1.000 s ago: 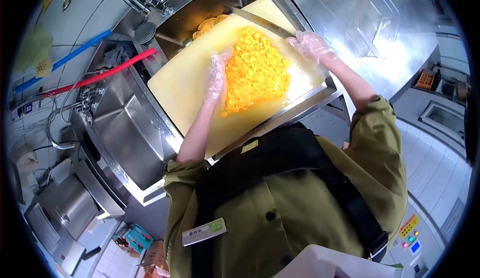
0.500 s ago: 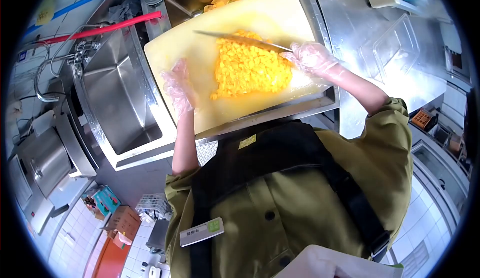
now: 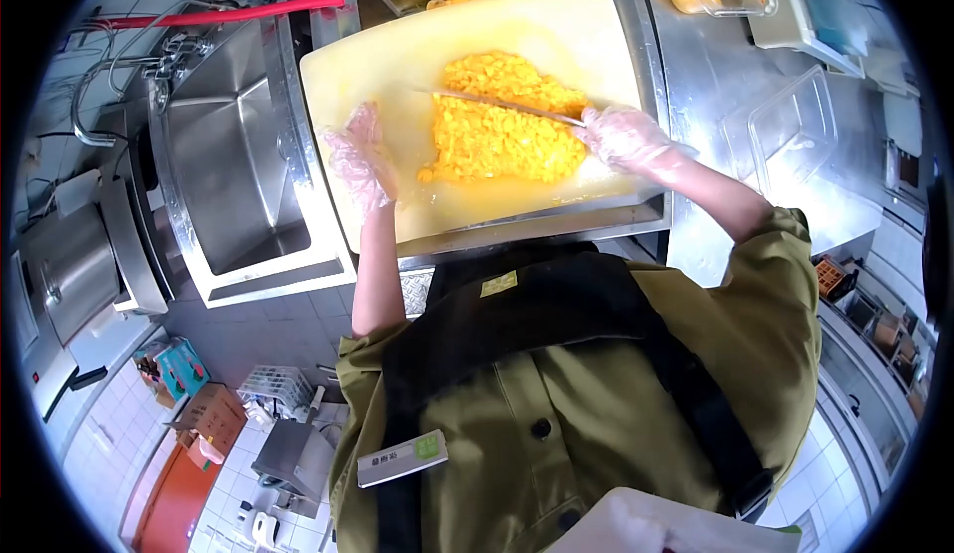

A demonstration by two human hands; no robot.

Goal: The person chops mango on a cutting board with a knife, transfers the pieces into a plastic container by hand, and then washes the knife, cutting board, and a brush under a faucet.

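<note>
At the left, one rectangular stainless-steel basin stands beside a single cream-coloured, smooth, wet-looking board. Over the board's left edge is the left hand in a thin, crinkled clear plastic glove, fingers loosely extended and holding nothing; whether it touches the board I cannot tell. To its right, well apart, one flat heap of small, moist, orange-yellow chopped pieces, too many to count, covers the middle of the board towards its right edge, between the two hands. One long, thin metal knife lies across the heap, its blade reaching towards the left edge. By the board's right edge, the right hand, similarly gloved, is closed around the handle, just beside the heap. Farther right, one clear rectangular container sits on the shiny metal bench.
</note>
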